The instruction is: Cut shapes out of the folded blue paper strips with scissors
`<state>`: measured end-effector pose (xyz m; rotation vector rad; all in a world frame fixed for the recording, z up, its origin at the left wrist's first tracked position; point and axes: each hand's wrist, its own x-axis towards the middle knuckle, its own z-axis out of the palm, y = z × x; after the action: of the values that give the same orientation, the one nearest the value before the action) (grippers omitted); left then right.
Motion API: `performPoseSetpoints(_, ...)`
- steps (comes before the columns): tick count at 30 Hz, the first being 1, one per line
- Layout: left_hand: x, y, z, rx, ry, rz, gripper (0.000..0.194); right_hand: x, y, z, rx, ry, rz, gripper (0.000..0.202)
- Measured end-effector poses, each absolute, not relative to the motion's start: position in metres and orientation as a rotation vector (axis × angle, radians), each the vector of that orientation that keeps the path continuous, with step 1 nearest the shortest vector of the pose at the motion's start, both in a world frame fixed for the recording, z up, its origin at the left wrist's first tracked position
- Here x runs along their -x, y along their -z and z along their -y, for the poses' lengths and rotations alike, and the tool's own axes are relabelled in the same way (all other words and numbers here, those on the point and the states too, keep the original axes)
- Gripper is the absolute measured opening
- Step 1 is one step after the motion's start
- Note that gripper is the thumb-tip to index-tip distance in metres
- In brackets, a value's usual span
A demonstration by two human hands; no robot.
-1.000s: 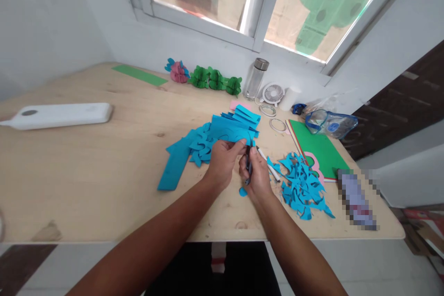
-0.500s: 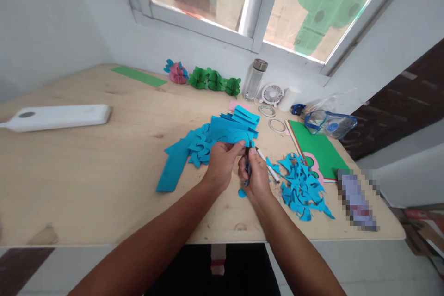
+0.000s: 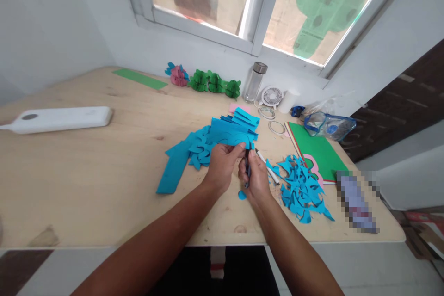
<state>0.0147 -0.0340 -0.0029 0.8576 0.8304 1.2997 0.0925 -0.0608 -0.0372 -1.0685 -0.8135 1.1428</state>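
My left hand (image 3: 221, 163) pinches the lower edge of a blue paper strip (image 3: 225, 129) with curved lines drawn on it. In my right hand (image 3: 258, 173) are dark-handled scissors (image 3: 247, 169), their tips at the strip's lower right corner. The blades are mostly hidden by my fingers and the paper. Behind the strip lie folded blue papers (image 3: 245, 118). Cut blue paper shapes (image 3: 200, 150) and a long blue strip (image 3: 173, 171) spread to the left. A white pen (image 3: 267, 165) lies just right of my right hand, and a small blue scrap (image 3: 242, 194) is below.
Blue offcuts (image 3: 301, 189) are heaped at right, beside green sheets (image 3: 317, 143) and a pixelated object (image 3: 357, 203). Along the wall stand paper decorations (image 3: 215, 82), a glass bottle (image 3: 255, 82) and a small fan (image 3: 272, 96). Tape rolls (image 3: 276, 127) lie nearer. A white device (image 3: 65, 119) rests left.
The view has tilted very slightly, so the table sits a little lower. Both hands keep nearly the same pose on the strip and scissors.
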Motion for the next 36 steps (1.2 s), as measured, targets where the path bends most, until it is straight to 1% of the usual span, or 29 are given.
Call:
performPoseSetpoints(9, -0.0131, -0.0028, 0.0382, -0.869, -1.302, -0.828, 0.028, -0.0923, 0.0401, 0.0612, 1.025, -1.152, 0.790, 0.045)
performPoseSetpoints(17, -0.0135, -0.0005, 0.0361, -0.846, -1.307, -0.825, 0.026, -0.0922, 0.0393, 0.0629, 1.021, -1.170, 0.796, 0.047)
performPoseSetpoints(22, -0.0125, -0.0020, 0.0359, -0.861, -1.296, -0.829, 0.030, -0.0920, 0.0394, 0.0630, 1.016, -1.165, 0.802, 0.048)
performPoseSetpoints(36, -0.0120, -0.0018, 0.0355, -0.863, -1.302, -0.820, 0.029, -0.0915, 0.0396, 0.0634, 0.990, -1.164, 0.799, 0.043)
